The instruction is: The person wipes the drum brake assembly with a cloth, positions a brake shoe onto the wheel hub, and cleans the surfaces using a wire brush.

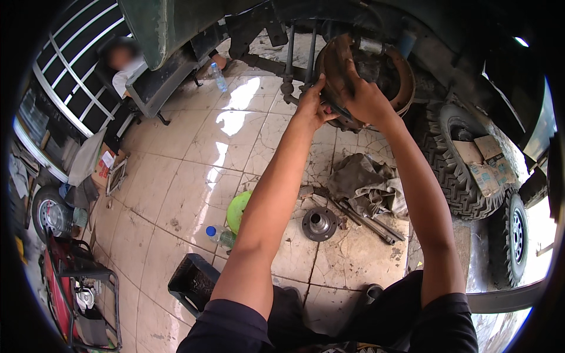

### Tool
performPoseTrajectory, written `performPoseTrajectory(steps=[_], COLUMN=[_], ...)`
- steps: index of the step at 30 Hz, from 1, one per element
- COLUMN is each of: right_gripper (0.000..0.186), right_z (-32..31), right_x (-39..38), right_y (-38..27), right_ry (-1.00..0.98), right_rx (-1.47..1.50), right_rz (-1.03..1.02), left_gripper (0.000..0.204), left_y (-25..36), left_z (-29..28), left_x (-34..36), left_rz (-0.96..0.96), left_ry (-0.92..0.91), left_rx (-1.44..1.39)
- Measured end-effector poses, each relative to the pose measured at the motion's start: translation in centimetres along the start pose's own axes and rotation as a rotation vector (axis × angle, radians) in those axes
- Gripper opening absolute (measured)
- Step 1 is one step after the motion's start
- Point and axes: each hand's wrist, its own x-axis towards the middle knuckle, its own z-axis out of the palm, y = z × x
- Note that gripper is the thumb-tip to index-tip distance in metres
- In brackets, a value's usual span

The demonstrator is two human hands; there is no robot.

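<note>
wheel part (336, 69): rusty brown | rag (366, 183): grey-brown | disc (236, 210): green | bottle cap (210, 230): blue | tiles (168, 197): cream

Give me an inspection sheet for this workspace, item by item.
Surface: pale tiled floor, stained in places.
Job's things: rusty round part, tilted, at the wheel assembly.
Clutter: flanged metal hub, crumpled cloth, metal bars, blue-capped bottle.
Hands: left hand and right hand both hold the rusty round part.
Cables: nothing seen.
Surroundings: large tyre bearing cardboard; a person at upper left.
</note>
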Motion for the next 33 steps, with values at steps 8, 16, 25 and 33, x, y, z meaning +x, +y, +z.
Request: performPoseTrajectory(steps=[8,16,25,33], right_gripper=[0.069,0.068,0.068,0.067], right_z=[-0.8,-0.2,-0.4,-4.6], right_x=[-1.9,-0.9,-0.6,-4.7], right_y=[-2.0,2.4,0.8,-1.2], right_ry=[-0.124,-0.071,-0.079,-0.324], right_rx=[0.008,0.155,0.018,-0.181], right_rz=[-0.014,-0.118,-0.033,-0.083], left_gripper=[0.067,0.068,0.076,0.076], left_y=[0.6,0.2,-1.1,-0.3], left_z=[-0.7,0.4,2.8,2.1], left_x=[-0.3,-0.7,-1.5,-1.6], left_rz=[-0.008,0.005,0.036,-0.012], left_ry=[0.038,0.036,-0.007,0.083], left_rx=[0.011,0.022,0.014,0.091])
